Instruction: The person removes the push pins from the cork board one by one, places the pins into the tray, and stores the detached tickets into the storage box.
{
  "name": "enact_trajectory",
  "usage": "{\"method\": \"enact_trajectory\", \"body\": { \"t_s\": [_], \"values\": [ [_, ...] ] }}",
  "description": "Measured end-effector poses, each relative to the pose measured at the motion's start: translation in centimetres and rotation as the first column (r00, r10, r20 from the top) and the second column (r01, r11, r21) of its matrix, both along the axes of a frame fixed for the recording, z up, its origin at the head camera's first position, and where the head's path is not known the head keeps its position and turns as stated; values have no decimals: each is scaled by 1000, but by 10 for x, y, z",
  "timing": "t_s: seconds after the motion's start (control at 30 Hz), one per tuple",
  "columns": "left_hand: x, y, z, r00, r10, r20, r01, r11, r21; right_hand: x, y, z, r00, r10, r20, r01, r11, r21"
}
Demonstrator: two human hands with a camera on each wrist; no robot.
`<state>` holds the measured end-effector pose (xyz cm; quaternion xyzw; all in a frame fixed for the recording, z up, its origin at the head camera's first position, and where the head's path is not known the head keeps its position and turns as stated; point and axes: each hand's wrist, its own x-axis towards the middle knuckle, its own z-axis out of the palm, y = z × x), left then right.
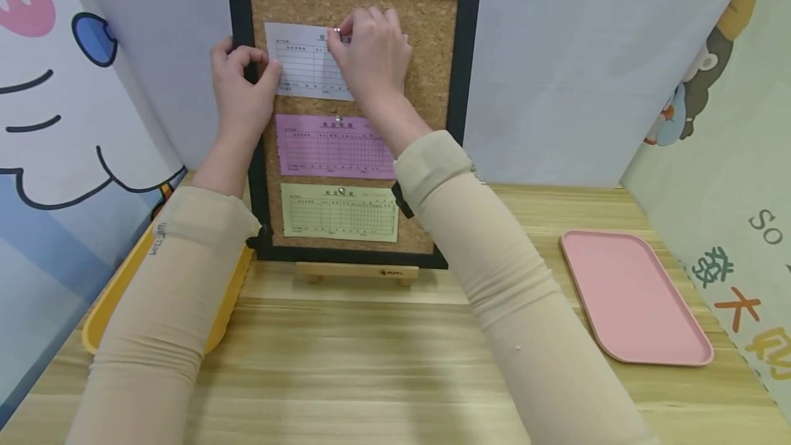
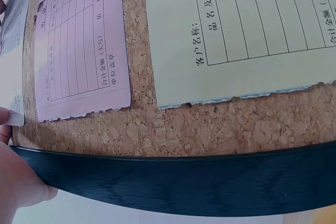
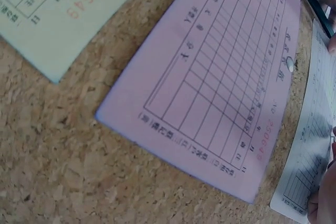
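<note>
A white receipt slip (image 1: pixel 299 64) lies against the upper part of a black-framed cork board (image 1: pixel 426 81). My left hand (image 1: pixel 244 84) pinches the slip's left edge between thumb and index finger, its other fingers at the frame's outer side. At the slip's top middle, my right hand (image 1: pixel 373 53) pinches a small silvery push pin (image 1: pixel 336 30); its point is hidden. Below hangs a pink receipt slip (image 1: pixel 334 150) with a push pin (image 1: pixel 338 119) at its top. Lowest is a pale yellow receipt slip (image 1: pixel 340 215), likewise pinned.
The board stands on a small wooden easel (image 1: pixel 358 270) on the wood-grain table (image 1: pixel 371 362). A pink tray (image 1: pixel 636 297) lies to the right. Partly behind my left forearm is a yellow tray (image 1: pixel 228 301). Printed walls border the table.
</note>
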<state>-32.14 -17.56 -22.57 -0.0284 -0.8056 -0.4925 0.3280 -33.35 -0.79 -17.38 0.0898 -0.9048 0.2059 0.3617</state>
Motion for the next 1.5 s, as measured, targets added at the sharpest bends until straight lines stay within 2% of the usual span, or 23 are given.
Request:
{"method": "enact_trajectory", "body": {
  "t_s": [0.33,0.57,0.8,1.1,1.37,1.5],
  "values": [
    [3,1,3,999,6,36,-6,1000,-4,-1,2,1,1000,11,8,-11,1000,2],
    [5,0,6,996,31,87,-30,999,-10,4,6,4,998,63,16,-62,995,-75],
    [11,0,19,989,87,120,-89,996,9,14,15,10,993,115,-38,-116,993,-32],
    [29,3,39,986,146,74,-144,989,-35,34,37,26,990,136,-47,-137,991,-2],
    [50,2,52,996,61,63,-60,998,-18,53,61,38,984,169,-57,-170,985,-11],
    [59,1,57,997,52,54,-50,998,-43,62,76,42,971,219,-94,-222,975,-17]
  ]
}}
